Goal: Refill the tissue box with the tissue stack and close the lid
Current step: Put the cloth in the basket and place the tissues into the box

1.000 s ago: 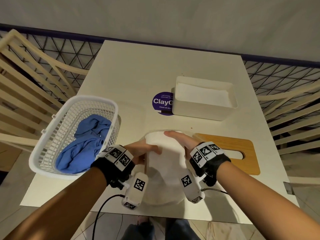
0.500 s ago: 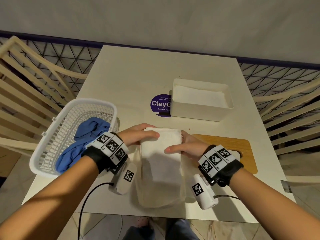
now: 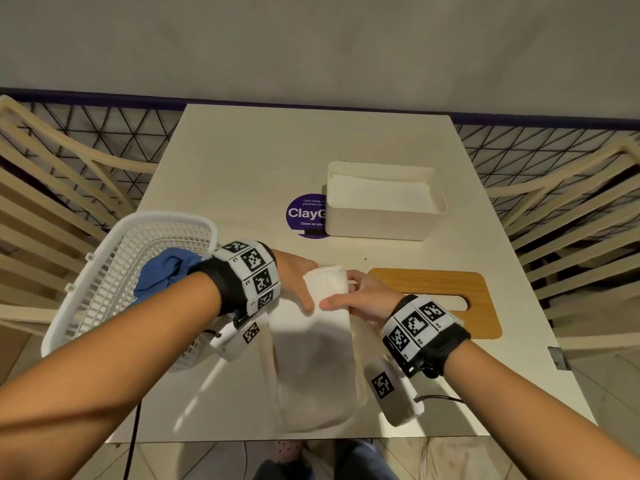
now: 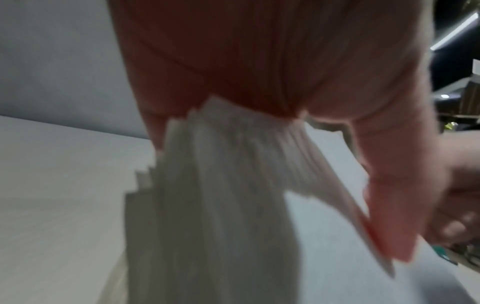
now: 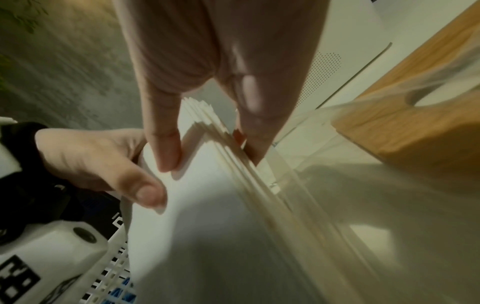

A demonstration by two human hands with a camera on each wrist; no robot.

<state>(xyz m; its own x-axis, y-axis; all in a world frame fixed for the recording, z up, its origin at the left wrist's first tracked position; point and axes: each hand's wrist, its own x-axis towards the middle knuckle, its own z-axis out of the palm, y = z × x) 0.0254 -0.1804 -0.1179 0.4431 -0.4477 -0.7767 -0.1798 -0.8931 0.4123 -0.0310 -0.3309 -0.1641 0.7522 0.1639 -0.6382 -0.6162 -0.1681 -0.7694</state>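
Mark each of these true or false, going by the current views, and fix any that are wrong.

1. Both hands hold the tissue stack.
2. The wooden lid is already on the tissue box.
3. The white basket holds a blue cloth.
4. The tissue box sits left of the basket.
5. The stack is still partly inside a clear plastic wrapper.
1. True. The left hand and right hand both grip the tissue stack at its far end.
2. False. The wooden lid lies flat on the table, nearer the person than the open tissue box.
3. True. The blue cloth lies in the white basket.
4. False. The box sits to the basket's right.
5. True. The clear wrapper surrounds the stack's near part.
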